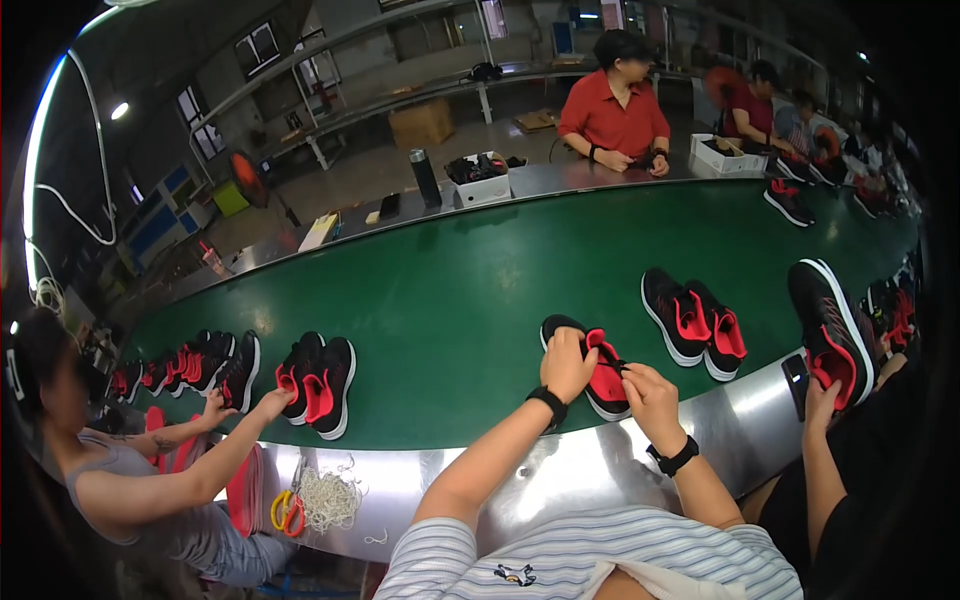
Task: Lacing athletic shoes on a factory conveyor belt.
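A black sports shoe with a red lining and a white sole (596,372) lies on the near edge of a long green conveyor belt (470,290), just above the belt's shiny metal rim (560,480). The left hand (566,362) rests over the shoe's rear half, its fingers curled down onto the upper and gripping it. The right hand (648,392) sits just right of the shoe, its fingers bent in and pinched at the shoe's opening; what they pinch is too small to tell. Both wrists carry black bands.

To the right of this shoe a pair of black-and-red shoes (693,322) stands side by side on the belt. Further right, a neighbouring person's hand (822,400) holds another black-and-red shoe (832,332) at the belt's edge. To the left of the held shoe another matching pair (318,384) stands on the belt, touched by the outstretched hand (272,404) of a seated person in a grey top. Beyond that pair a row of more such shoes (190,368) follows. Below it, on the metal rim, lies a bundle of white string (330,498) beside yellow-handled scissors (286,510). Across the belt from the shoe, a person in a red shirt (614,118) sits near a white box (480,182) and a dark flask (426,178).
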`<state>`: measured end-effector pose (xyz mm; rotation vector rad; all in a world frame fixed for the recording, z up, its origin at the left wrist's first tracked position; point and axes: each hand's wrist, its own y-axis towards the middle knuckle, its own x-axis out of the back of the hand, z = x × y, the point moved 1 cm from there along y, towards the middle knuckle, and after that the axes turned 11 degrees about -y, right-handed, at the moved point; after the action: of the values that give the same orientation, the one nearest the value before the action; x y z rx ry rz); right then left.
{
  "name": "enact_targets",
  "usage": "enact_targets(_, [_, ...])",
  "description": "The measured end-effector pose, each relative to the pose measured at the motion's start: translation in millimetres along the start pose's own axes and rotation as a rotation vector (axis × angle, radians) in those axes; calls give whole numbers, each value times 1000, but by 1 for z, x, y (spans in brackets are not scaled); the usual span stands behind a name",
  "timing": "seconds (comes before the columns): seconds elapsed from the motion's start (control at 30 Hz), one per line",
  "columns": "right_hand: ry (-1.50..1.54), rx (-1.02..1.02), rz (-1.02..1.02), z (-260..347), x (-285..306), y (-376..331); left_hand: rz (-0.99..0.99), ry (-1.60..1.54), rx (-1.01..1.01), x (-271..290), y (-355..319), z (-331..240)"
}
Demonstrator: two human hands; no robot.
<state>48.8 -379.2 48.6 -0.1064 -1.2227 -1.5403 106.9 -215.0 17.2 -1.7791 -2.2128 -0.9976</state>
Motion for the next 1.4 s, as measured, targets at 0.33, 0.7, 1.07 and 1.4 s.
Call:
enact_targets(0.33, [198, -83, -104, 0, 10, -1, 317, 179, 132, -23, 57, 50])
enact_targets(0.7, [-144, -175, 776, -57, -33, 40, 772, -167, 482, -33, 108, 63])
enact_targets(1.07, [-190, 186, 727, -85, -95, 47, 680, -138, 278, -40, 91, 49])
enact_targets(1.4, [-264, 187, 588, -90, -70, 36, 417, 117, -84, -60, 67, 26])
